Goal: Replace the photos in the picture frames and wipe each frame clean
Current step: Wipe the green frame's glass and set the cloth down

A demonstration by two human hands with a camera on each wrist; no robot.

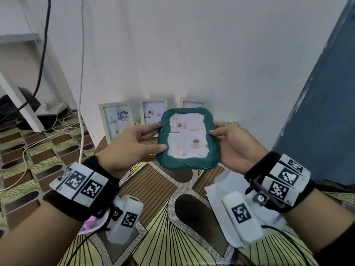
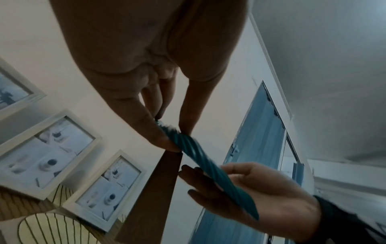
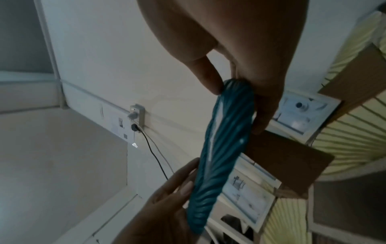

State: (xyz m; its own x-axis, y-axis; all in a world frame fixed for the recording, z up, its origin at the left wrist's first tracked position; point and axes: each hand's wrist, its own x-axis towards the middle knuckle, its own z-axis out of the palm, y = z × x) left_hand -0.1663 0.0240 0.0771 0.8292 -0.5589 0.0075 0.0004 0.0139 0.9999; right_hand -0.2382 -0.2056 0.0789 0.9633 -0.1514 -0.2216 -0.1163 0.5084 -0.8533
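Note:
A teal ridged picture frame point(image 1: 187, 164) with a photo of pale interior scenes is held up in mid-air between both hands, facing me. My left hand point(image 1: 151, 138) pinches its left edge, thumb on the front and fingers behind. My right hand point(image 1: 217, 134) pinches its right edge the same way. The left wrist view shows the teal frame point(image 2: 194, 151) edge-on between thumb and fingers point(image 2: 158, 137). In the right wrist view the teal frame point(image 3: 225, 132) runs from my right hand's thumb down to the left hand.
Three pale wooden frames point(image 1: 116, 120) point(image 1: 152, 112) point(image 1: 192, 103) lean against the white wall behind. White papers point(image 1: 221, 189) lie on the patterned mat point(image 1: 167, 217) at lower right, a pink cloth point(image 1: 90, 223) under my left wrist. Cables point(image 1: 57, 129) trail on the floor left; a blue door point(image 1: 326, 112) stands right.

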